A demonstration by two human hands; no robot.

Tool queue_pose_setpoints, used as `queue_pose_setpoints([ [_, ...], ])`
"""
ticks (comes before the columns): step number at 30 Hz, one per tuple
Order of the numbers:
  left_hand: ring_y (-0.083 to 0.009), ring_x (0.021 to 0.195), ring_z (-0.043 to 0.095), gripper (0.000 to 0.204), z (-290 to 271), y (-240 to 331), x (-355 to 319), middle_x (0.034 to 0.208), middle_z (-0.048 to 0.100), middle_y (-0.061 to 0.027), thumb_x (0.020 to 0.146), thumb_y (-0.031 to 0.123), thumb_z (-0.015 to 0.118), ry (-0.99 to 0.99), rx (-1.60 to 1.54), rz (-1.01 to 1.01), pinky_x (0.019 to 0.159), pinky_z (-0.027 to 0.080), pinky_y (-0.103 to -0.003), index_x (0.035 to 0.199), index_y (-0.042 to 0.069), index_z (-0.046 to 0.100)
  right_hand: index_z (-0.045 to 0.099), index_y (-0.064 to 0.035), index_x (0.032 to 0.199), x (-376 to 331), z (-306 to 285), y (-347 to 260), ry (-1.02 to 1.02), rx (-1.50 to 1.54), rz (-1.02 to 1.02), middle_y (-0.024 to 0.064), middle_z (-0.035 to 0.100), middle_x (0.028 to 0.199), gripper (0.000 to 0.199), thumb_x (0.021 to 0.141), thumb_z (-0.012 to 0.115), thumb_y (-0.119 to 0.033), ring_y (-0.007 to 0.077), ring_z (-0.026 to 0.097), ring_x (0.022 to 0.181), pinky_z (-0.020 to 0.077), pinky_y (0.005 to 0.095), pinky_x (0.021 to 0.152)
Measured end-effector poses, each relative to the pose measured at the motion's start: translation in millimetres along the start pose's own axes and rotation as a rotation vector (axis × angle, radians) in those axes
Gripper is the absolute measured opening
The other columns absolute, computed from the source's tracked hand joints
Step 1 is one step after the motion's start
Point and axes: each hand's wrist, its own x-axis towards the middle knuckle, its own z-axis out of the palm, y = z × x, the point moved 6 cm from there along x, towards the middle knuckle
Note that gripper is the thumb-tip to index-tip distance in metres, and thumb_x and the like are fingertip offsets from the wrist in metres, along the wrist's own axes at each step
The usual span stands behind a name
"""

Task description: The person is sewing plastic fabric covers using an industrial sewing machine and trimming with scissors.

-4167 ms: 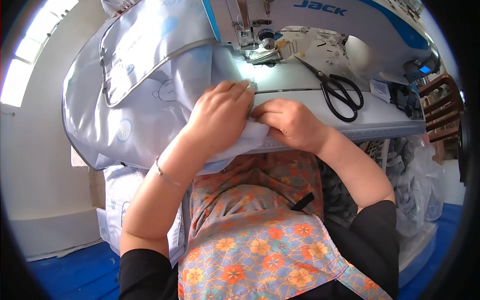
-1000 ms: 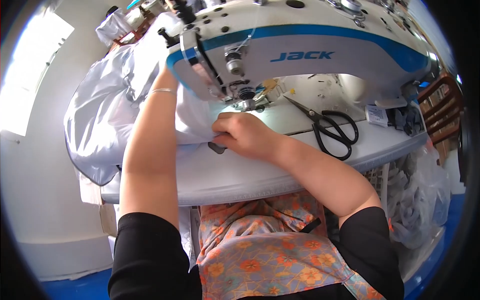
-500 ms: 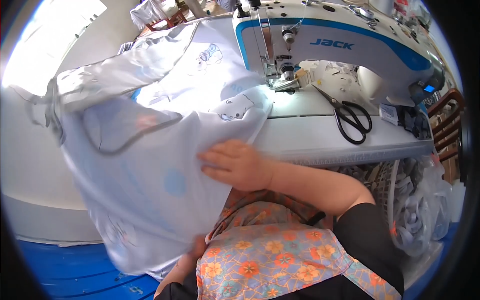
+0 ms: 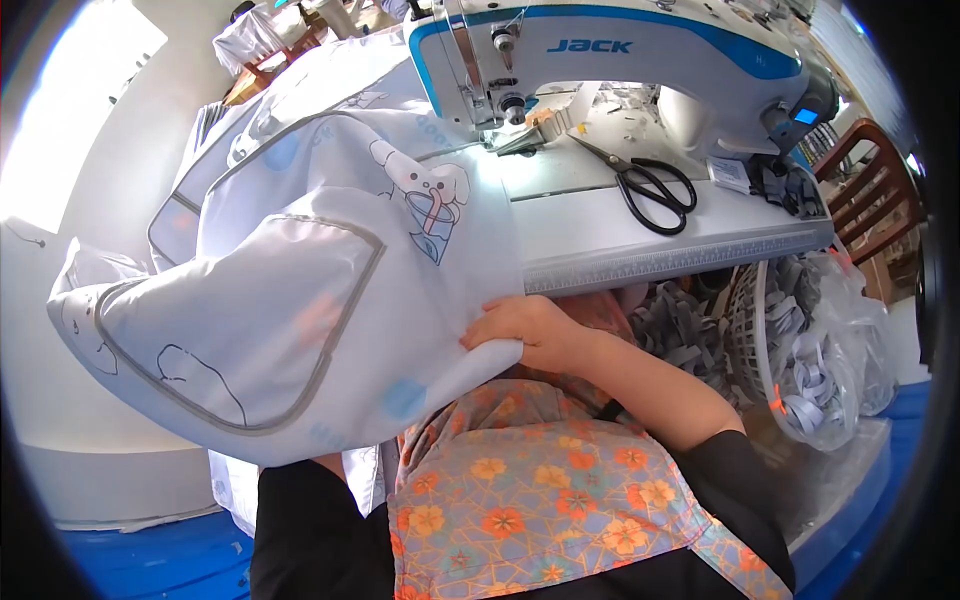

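Observation:
A large pale blue fabric piece (image 4: 300, 290) with grey binding and cartoon prints hangs off the left of the sewing table and covers much of my lap. My right hand (image 4: 525, 330) grips its lower right corner just below the table's front edge. My left hand is hidden under the fabric. A white and blue sewing machine (image 4: 640, 55) stands at the back of the table, with the fabric's upper part lying next to its needle area.
Black scissors (image 4: 650, 190) lie on the white table (image 4: 660, 245) right of the needle. A clear bag of grey fabric strips (image 4: 820, 350) and a basket sit under the table at right. A wooden chair (image 4: 870, 200) stands far right.
The fabric has been pulled away from the needle and down to the left over my lap. My right hand has dropped below the table edge with a corner in it.

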Motion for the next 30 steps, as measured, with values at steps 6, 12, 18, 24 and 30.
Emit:
queue_pose_setpoints([
  [6,-0.0336,0.146,0.032,0.056,-68,-66,-135,0.159,0.033,-0.0177,0.105,0.032,0.043,0.12,-0.271,-0.121,0.12,0.026,-0.049,0.154,0.005,0.032,0.073,-0.008,0.103,-12,-11,-1,0.083,-0.097,-0.089,0.008,0.074,0.108,0.022,0.082,0.069,-0.009,0.0259,0.07,0.105,0.0473,0.0503,0.104],
  [12,-0.0335,0.146,0.032,0.059,-99,-105,-221,0.16,0.031,-0.0167,0.106,0.034,0.042,0.289,-0.557,-0.209,0.12,0.026,-0.049,0.155,0.005,0.029,0.073,-0.0083,0.103,5,-21,-4,0.083,-0.206,-0.12,0.0082,0.074,0.11,0.028,0.075,0.068,-0.005,0.0259,0.069,0.109,0.0471,0.0505,0.105],
  [18,-0.033,0.142,0.04,0.054,-105,-124,-237,0.154,0.043,-0.0153,0.105,0.034,0.043,0.425,-0.903,-0.291,0.118,0.03,-0.045,0.148,0.001,0.042,0.072,-0.0076,0.106,14,-39,-8,0.135,-0.541,-0.147,0.0093,0.071,0.118,0.037,0.071,0.064,0.001,0.029,0.064,0.118,0.0492,0.0475,0.104],
  [24,-0.0333,0.124,0.06,0.041,-30,31,-187,0.13,0.065,-0.0193,0.081,0.018,0.069,-0.577,-0.135,-0.196,0.104,0.046,-0.04,0.118,0.001,0.07,0.072,-0.007,0.107,15,-49,-4,0.183,-0.679,-0.152,0.0107,0.069,0.121,0.036,0.075,0.06,0.003,0.0323,0.063,0.117,0.0523,0.0427,0.1],
  [30,-0.0382,0.133,0.047,0.044,0,129,-89,0.135,0.058,-0.0197,0.081,0.018,0.075,-0.161,0.791,0.5,0.113,0.027,-0.061,0.12,0.002,0.065,0.069,-0.0043,0.114,-6,-46,-13,0.325,-0.731,0.073,0.0175,0.065,0.126,0.034,0.082,0.059,0.003,0.0354,0.062,0.119,0.0534,0.0393,0.096],
])
